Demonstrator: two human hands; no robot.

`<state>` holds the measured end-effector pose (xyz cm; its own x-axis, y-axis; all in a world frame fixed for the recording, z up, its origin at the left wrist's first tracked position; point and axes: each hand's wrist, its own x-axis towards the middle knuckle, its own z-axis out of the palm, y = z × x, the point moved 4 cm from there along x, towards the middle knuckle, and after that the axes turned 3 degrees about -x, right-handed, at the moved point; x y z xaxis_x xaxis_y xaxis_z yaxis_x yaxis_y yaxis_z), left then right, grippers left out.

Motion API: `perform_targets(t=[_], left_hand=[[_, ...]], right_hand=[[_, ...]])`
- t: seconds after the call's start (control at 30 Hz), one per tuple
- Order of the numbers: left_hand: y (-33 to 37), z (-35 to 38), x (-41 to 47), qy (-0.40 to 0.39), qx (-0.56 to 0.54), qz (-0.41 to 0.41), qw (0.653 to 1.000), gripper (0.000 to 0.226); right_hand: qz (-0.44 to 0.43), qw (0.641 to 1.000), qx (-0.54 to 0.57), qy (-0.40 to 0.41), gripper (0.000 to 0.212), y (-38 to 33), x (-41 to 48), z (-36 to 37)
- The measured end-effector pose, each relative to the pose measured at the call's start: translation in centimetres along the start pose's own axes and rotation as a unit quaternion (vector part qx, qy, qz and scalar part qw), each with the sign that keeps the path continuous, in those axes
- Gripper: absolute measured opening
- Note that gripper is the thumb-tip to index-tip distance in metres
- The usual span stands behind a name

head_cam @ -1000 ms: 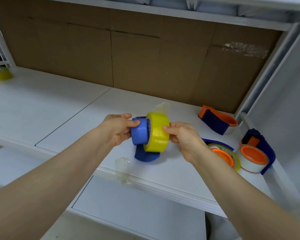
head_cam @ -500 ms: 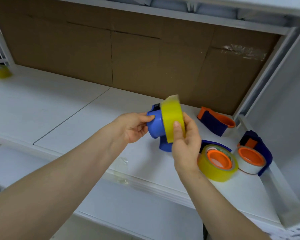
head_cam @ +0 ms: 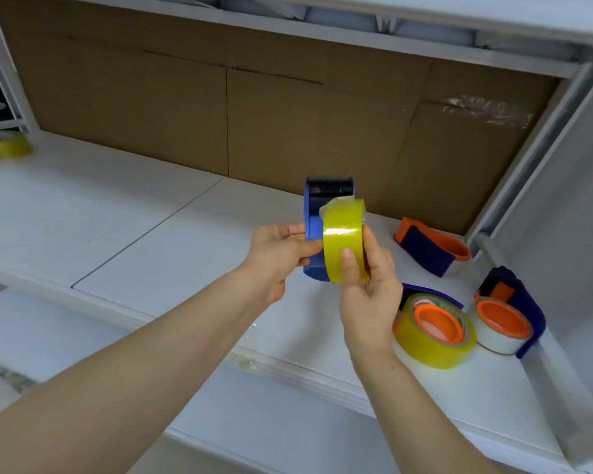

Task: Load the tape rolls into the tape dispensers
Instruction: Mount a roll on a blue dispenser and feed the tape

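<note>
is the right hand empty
No, the right hand grips the yellow tape roll, pressed beside the blue dispenser that the left hand holds.

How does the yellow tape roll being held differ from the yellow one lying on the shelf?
The held roll stands on edge in the air, gripped by the right hand; the shelf roll lies flat. The shelf roll has an orange hub inside; the held roll's centre is hidden. Both are yellow tape.
</note>
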<state>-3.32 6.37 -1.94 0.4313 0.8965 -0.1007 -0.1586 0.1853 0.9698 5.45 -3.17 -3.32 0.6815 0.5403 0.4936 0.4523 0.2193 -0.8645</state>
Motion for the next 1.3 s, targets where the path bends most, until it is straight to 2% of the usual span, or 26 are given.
perform_targets(t=[0.1,0.2,0.27,0.33,0.4,0.47,0.53,0.6,0.67,0.73,0.8,0.9,0.97,1.07,1.2,1.3], left_hand=[[-0.2,-0.9,0.1,0.033,0.020,0.026,0.999,0.036],[0.3,-2.0,0.4,0.032,0.031,0.033,0.998,0.032],[0.7,-2.8,0.4,0.023,0.042,0.036,0.998,0.018],[0.7,-3.4,0.4,0.015,0.052,0.040,0.998,0.020],[0.3,-3.8,0.6,0.006,0.052,0.040,0.998,0.019],[-0.1,-3.6,0.6,-0.011,0.045,0.040,0.998,0.018],[-0.2,-3.0,0.3,-0.039,0.043,0.043,0.997,0.019],[-0.4,-2.6,-0.2,-0.058,0.045,0.046,0.996,0.021],[-0.6,-2.4,-0.7,-0.050,0.021,0.037,0.998,0.022],[-0.8,-2.4,-0.9,-0.024,-0.040,0.016,0.999,0.023],[-1.0,-2.3,-0.9,0.028,-0.101,-0.016,0.994,0.022],[-1.3,-1.5,-1.1,0.115,-0.126,-0.045,0.984,0.017],[-1.6,-0.5,-1.6,0.152,-0.115,-0.038,0.981,0.025],[-2.3,0.1,-2.0,0.195,-0.102,-0.006,0.975,0.026],[-2.9,-0.5,-1.3,0.227,-0.100,0.017,0.969,0.017],[-3.5,-1.0,-1.1,0.219,-0.088,0.020,0.971,0.016]], right_hand=[[0.043,0.996,0.055,0.054,0.038,-0.2,-0.2,-0.6],[0.190,0.956,0.211,0.077,0.025,0.7,1.2,-1.9],[0.248,0.940,0.221,0.072,0.016,0.4,2.4,-3.3],[0.245,0.949,0.188,0.067,0.010,0.2,4.0,-4.9],[0.256,0.953,0.163,-0.001,0.017,0.8,5.8,-5.0],[0.349,0.909,0.187,-0.129,0.042,1.6,6.3,-3.5],[0.398,0.862,0.229,-0.215,0.040,2.1,6.2,-1.8],[0.412,0.840,0.252,-0.249,0.040,2.1,5.9,-0.5],[0.424,0.828,0.276,-0.242,0.045,2.2,5.6,0.2],[0.435,0.828,0.293,-0.198,0.041,3.0,5.4,0.9],[0.423,0.860,0.271,-0.085,0.030,3.8,5.2,1.2],[0.353,0.917,0.148,0.113,0.028,3.2,4.6,1.0],[0.307,0.932,0.117,0.152,0.036,2.2,4.3,1.6],[0.302,0.937,0.114,0.133,0.045,1.9,4.4,2.4],[0.325,0.938,0.116,-0.036,0.031,2.7,3.3,4.6],[0.308,0.936,0.084,-0.145,0.080,3.2,2.2,5.2]])
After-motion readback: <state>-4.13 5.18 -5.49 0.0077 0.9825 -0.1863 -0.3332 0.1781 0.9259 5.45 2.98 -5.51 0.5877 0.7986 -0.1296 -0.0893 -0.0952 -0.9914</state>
